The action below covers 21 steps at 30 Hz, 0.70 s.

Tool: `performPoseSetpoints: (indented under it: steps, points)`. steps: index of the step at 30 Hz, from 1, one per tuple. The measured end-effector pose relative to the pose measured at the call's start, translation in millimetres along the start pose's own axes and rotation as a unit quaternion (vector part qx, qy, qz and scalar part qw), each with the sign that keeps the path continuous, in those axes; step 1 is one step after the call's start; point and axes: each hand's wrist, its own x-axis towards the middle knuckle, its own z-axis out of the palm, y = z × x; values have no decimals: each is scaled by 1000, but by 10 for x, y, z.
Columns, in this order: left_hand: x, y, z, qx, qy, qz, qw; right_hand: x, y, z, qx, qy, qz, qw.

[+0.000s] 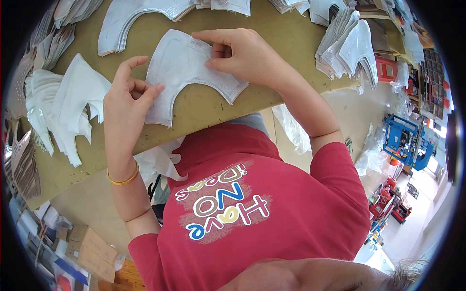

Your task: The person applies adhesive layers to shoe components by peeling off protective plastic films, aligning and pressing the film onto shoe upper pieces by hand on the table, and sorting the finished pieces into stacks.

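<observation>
A white curved fabric piece (177,60) with stitched edges lies at the near edge of the table, its concave side toward my body. My left hand (133,87) holds its left edge, the thumb on top and the other fingers curled. At the upper right edge of the piece, my right hand (233,51) grips it, with the index finger stretched along the top corner and the thumb on the surface. The undersides of both grips are hidden.
Stacks of similar pieces lie on the olive table (208,106): a fanned pile (63,104) at left, a grey-white stack (141,17) at the top and another pile (347,46) at right. A red stool (386,69) and a blue machine (407,140) stand beyond.
</observation>
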Motion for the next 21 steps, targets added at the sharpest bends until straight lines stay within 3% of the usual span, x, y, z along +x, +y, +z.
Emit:
performPoseSetpoints:
  steps: [4,7,10,13,18,21]
  points:
    - [-8,21,14,5,6,2,1000,-25,17,31,-51,15,-33,998]
    - [-21,36,12,16,11,11,1000,-181,-1,149,-210,87,-112,967]
    - [-47,24,10,25,23,22,999,-320,-159,138,-422,71,-110,897]
    - [-48,7,13,38,27,35,998,-334,-78,202,-333,12,-287,898]
    - [-74,22,48,95,37,62,993,-405,25,293,-298,-61,-291,907]
    - [-177,41,136,304,107,188,928,-400,16,279,-307,-76,-284,905]
